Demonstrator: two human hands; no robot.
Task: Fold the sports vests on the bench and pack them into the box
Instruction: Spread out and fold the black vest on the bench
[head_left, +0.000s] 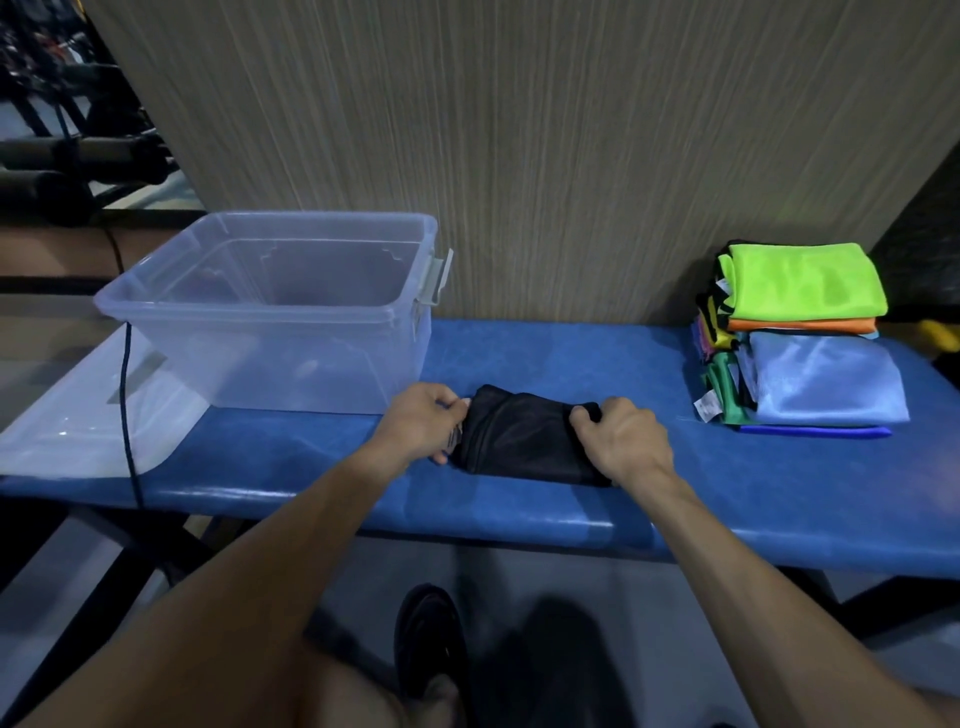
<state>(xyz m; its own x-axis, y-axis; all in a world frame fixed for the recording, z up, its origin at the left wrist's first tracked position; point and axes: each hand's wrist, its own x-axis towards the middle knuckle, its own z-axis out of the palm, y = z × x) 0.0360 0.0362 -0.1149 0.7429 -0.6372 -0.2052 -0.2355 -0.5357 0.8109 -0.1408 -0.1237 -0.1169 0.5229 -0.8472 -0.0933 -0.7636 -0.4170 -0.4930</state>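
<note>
The black vest (524, 441) lies folded compact on the blue bench (519, 509), just right of the clear box (270, 312). The left hand (421, 423) pinches its left edge; the right hand (621, 436) grips its right edge. The box appears empty, so packing has not begun. A stack of coloured vests (800, 338) waits well apart, at the right.
</note>
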